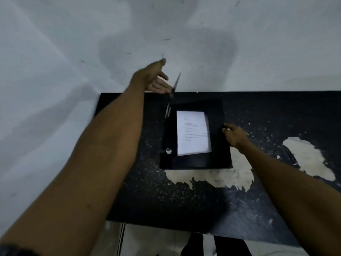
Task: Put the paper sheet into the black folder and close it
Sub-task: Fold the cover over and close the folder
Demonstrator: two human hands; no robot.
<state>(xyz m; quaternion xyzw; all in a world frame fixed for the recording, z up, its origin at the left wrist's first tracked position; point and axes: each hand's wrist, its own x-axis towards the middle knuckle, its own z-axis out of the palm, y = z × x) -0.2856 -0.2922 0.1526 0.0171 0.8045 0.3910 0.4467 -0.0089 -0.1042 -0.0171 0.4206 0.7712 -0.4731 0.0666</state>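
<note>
A black folder (pixel 217 115) lies open on the dark table, with a white printed paper sheet (pixel 192 133) lying flat inside it. The folder's cover (pixel 176 84) stands nearly upright on the left side, seen edge-on and blurred. My left hand (pixel 153 78) is against that cover near its top, fingers spread along it. My right hand (pixel 234 133) rests on the folder's right edge, fingertips pressing down beside the sheet. A round silver ring (pixel 168 150) shows on the folder's spine.
The black speckled table (pixel 184 196) has pale worn patches (pixel 306 157) where the surface has peeled. A grey-white wall (pixel 73 52) stands right behind the table. The table's left edge runs just left of the folder.
</note>
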